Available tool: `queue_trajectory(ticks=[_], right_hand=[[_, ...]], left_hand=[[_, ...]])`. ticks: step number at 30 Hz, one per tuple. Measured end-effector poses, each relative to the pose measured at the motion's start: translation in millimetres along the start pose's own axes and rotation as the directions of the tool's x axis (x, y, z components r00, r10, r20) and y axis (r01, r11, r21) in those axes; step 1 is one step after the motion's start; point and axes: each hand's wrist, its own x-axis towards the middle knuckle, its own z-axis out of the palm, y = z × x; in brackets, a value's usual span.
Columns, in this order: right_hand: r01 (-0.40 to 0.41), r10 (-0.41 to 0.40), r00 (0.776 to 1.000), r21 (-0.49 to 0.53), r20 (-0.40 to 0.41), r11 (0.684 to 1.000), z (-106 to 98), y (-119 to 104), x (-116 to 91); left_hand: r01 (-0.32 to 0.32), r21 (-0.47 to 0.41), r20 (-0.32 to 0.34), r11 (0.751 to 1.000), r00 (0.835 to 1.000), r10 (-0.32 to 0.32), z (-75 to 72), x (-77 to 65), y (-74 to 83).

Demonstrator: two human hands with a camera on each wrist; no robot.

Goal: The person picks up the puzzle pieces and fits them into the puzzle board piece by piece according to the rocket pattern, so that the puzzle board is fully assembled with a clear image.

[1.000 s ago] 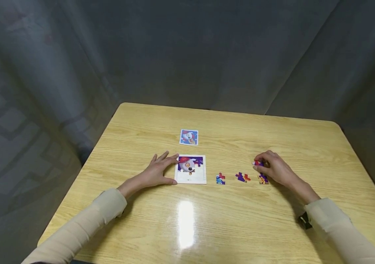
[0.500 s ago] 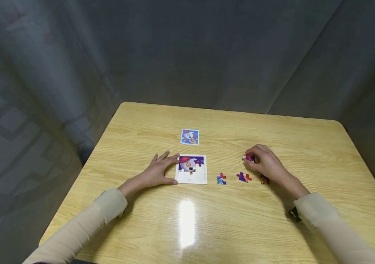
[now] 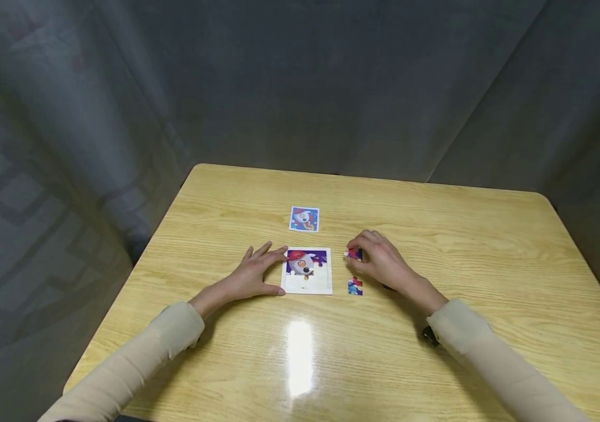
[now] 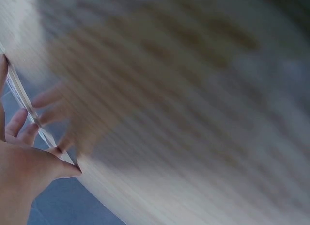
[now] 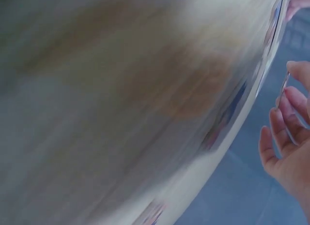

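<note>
In the head view, a white-framed jigsaw puzzle board (image 3: 310,291) lies mid-table, its upper part filled with a picture of a white character in a red hat. My left hand (image 3: 252,272) rests at the board's left side with thumb and forefinger spread, their tips at its two left corners. Between right thumb and fingers I pinch a red and purple puzzle piece (image 3: 354,254), just right of the board. This right hand (image 3: 381,258) has the piece nearly edge-on in the right wrist view. A loose blue and red puzzle piece (image 3: 355,286) lies below it.
Behind the board lies a small picture card (image 3: 304,218) with the same character. Under the right wrist, a bit of another dark piece (image 3: 389,288) shows; the forearm covers the area beyond. Dark curtains (image 3: 300,88) hang past the table's far edge.
My right hand has picked up the red and purple piece from the right-hand group and carried it left to beside the board. My left hand has stayed at the board's edge.
</note>
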Motion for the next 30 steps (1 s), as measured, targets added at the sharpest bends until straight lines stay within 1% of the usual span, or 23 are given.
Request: queue_trajectory(ticks=[5,10,13,22,30], right_hand=[[0.054,-0.054,0.998,0.003,0.017,0.999,11,-13,11],[0.107,-0.106,0.994,-0.007,0.024,0.994,21,-22,19],[0.107,-0.106,0.993,-0.012,0.047,0.994,25,-26,22],[0.076,-0.070,0.987,-0.037,0.146,0.996,32,-37,28],[0.111,-0.104,0.979,-0.027,0.174,0.993,36,-44,30]], left_hand=[[0.003,0.013,-0.008,1.000,1.000,-0.003,0.7,0.3,-0.2],[-0.006,0.022,-0.022,1.000,1.000,0.006,0.6,0.8,0.0],[-0.008,0.023,-0.024,1.000,1.000,0.009,0.5,1.2,-0.5],[-0.004,0.025,-0.024,1.000,1.000,0.004,1.4,1.4,-2.0],[-0.001,0.021,-0.022,1.000,1.000,0.001,1.3,0.3,-0.7]])
